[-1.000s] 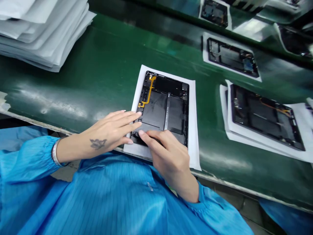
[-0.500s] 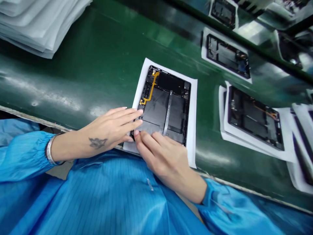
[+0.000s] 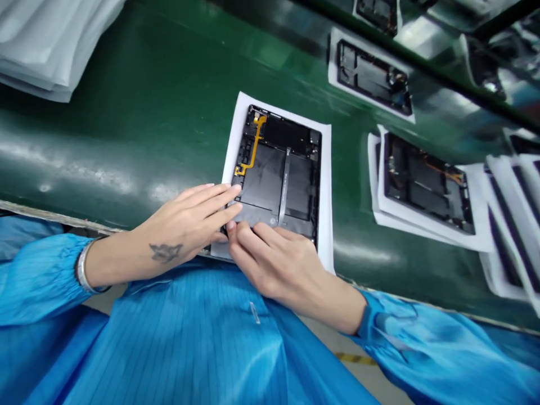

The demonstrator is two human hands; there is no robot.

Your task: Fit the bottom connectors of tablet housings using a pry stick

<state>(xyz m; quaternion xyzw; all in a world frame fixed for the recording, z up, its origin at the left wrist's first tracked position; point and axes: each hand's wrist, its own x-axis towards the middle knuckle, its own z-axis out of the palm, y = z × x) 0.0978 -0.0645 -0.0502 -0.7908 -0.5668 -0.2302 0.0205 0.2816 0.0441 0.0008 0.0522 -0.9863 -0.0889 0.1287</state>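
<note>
An opened tablet body [image 3: 264,175] lies on a white sheet [image 3: 326,197] near the bench's front edge. Along its upper left runs an orange flex cable [image 3: 255,147], and a grey ribbon strip [image 3: 285,183] crosses its dark inner plates. My left hand [image 3: 196,216] rests with fingers stretched out over the tablet's lower left edge, holding nothing. At the lower left corner, thumb and fingers of my right hand [image 3: 274,253] are pressed together; whatever lies between the fingertips is hidden.
The bench [image 3: 160,95] is green. A stack of white sheets [image 3: 46,45] is at the upper left. To the right lie another tablet body [image 3: 426,185] on sheets, one farther back [image 3: 373,77], and more sheets [image 3: 512,225] with dark panels at the right edge.
The whole view has shifted slightly, moving the bench items left and up in the picture. My right hand's fingers are curled a little more; both hands stay at the same corner.
</note>
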